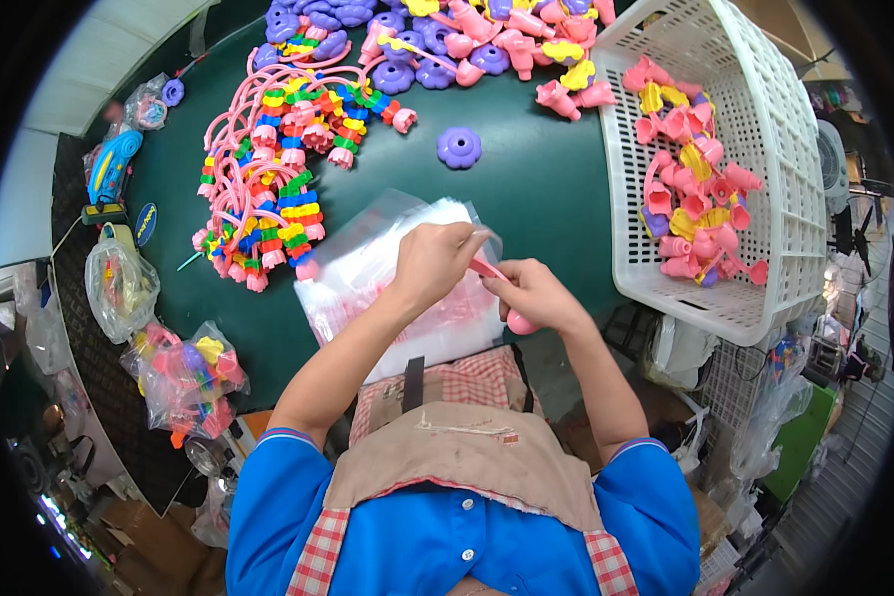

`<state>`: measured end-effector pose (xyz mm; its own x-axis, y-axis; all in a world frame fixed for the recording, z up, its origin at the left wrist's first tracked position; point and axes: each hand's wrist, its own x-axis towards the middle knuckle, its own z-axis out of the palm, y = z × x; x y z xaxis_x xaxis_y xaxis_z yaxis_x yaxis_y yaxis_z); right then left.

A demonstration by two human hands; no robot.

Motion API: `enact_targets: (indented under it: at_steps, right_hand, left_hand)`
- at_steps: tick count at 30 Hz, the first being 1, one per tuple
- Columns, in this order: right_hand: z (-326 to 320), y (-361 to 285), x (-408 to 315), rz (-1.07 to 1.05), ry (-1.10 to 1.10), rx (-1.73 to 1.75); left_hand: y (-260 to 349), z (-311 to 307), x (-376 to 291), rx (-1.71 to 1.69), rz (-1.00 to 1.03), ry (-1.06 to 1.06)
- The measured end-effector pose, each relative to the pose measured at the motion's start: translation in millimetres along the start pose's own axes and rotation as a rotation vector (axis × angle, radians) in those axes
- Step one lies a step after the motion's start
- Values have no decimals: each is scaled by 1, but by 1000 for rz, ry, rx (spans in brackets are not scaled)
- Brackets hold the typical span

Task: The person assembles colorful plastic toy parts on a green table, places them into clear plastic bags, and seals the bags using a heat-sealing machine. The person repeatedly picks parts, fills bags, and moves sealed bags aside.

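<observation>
My left hand (436, 257) pinches the edge of a clear plastic bag (387, 212) above a stack of flat printed bags (350, 313) at the table's near edge. In my right hand (542, 296) is a pink plastic toy ladle (523, 322). Its handle points up and left to the fingertips of my left hand, by the bag's edge. Whether the handle tip lies inside the bag is hidden by my fingers. Beyond both hands, a single purple flower-shaped plastic piece (459, 148) lies on the dark green tabletop (536, 201).
Multicoloured linked toys with pink handles (268, 179) are heaped at left. Purple, pink and yellow pieces (447, 45) pile up at the back. A white plastic basket (786, 186) at right contains similar pieces. A filled clear bag (190, 376) sits at the left edge.
</observation>
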<state>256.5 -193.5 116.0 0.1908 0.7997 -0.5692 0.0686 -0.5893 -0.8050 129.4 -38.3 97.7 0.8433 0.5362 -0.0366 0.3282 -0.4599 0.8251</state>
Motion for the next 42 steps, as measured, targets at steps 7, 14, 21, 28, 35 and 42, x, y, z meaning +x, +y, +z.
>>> enact_targets:
  at_steps: [7, 14, 21, 28, 35, 42]
  right_hand:
    - [32, -22, 2, -39, -47, 525]
    - [26, -58, 136, 43, -357, -275]
    - [-17, -80, 466, -137, 470, -452]
    - [18, -87, 404, -75, 185, 162]
    - [126, -97, 128, -846, 140, 445]
    - [156, -110, 125, 31, -661, 155]
  left_hand:
    - [0, -22, -49, 1, 67, 137]
    - [-93, -66, -46, 115, -131, 371]
    - [-115, -123, -37, -129, -407, 435]
    - [-161, -156, -75, -223, -623, 582]
    - [-177, -163, -73, -661, -598, 683]
    - [-92, -122, -113, -3, -32, 508]
